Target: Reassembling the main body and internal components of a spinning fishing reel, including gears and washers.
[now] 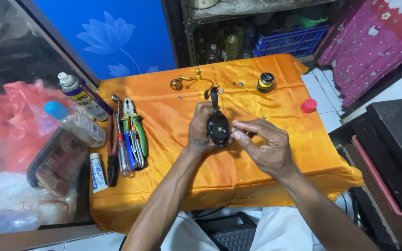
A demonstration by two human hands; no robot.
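- Nearest to us, our two forearms reach out over the front edge of a small table draped in orange cloth (173, 186).
- Our left hand (201, 130) is clamped around a black fishing reel body (218, 128), holding it upright above the middle of the cloth, its dark stem pointing away from us.
- Our right hand (264, 144) is touching the reel's right side, thumb and forefinger pinched together on a small part there; we cannot tell what that part is.
- To the left on the cloth lies a row of tools (126, 139): pliers with green grips, screwdrivers, a spanner, and a small white tube (97, 173) just beside them.
- Further left, off the cloth's edge, lie a clear bottle with a blue cap (75, 123) and a spray can (82, 95).
- Beyond the hands, a gold crank handle (185, 80) rests near the far edge, with tiny screws scattered between it and a black-and-yellow spool (266, 82).
- A red cap (308, 105) sits at the right edge.
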